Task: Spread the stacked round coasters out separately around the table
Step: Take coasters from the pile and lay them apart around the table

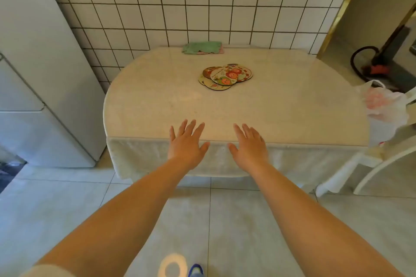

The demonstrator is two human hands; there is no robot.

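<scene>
1. At the near edge of the surface [157, 101], your two hands hovered side by side, palms down, with the fingers reaching just over the rim.
2. Your left hand [188, 144] was spread flat with fingers apart and held nothing.
3. Your right hand [248, 145] was likewise flat and spread, thumb turned in toward the left hand, and it held nothing.
4. Whether either palm touched the surface could not be told from the head view.
5. The coasters [225, 76] lay well beyond your hands, toward the far side of the surface and roughly on its middle line.
6. They sat in a loose, overlapping pile rather than a neat stack: several round discs fanned out, each partly covering the next, with cartoon fruit prints on the top ones.
7. Past the coasters, at the far edge of the surface against the tiled wall [202, 7], lay a folded green cloth [201, 47] with a pink one showing under it.
8. Left of the surface stood a pale refrigerator [45, 74], close to its rounded corner.
9. Right of the surface, a white plastic bag [382, 105] hung beside the edge, near a white chair frame [382, 159].
10. A pale cloth skirt [144, 157] hung from the near edge of the surface down toward the tiled floor [67, 198].
</scene>
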